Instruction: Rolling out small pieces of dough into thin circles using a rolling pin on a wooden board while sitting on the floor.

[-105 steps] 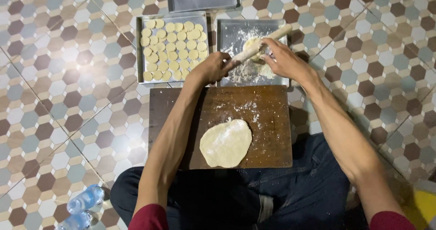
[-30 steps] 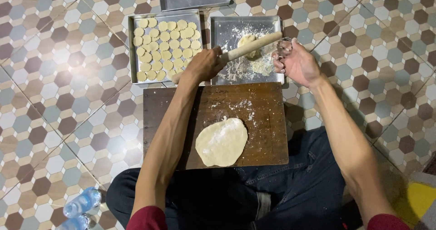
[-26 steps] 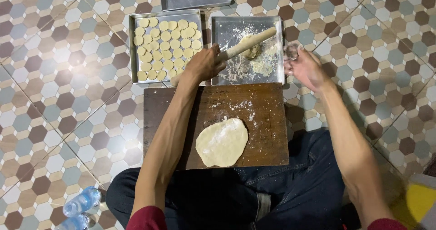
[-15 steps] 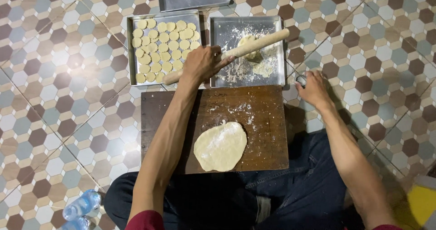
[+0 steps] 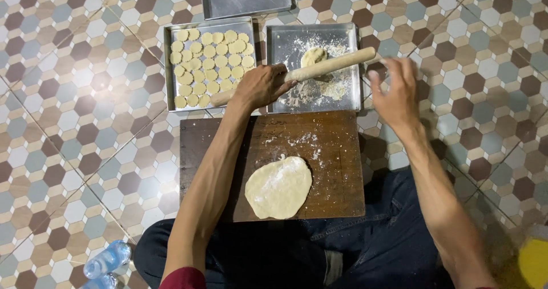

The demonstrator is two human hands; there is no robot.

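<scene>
Your right hand (image 5: 395, 92) has lifted off the floor since half a second back and now hangs blurred just right of the floured tray (image 5: 351, 66), fingers spread and holding nothing. Far left, the tray of dough discs (image 5: 169, 66) sits packed with small pale rounds in rows. Your left hand (image 5: 262, 86) is wrapped around the rolling pin (image 5: 331, 65), fingers closed on it near its left end. The pin is long, pale wood, slanting up to the right across the floured tray. Nearer you, the wooden board (image 5: 337, 152) carries a flat oval of rolled dough (image 5: 278, 187), dusted white.
</scene>
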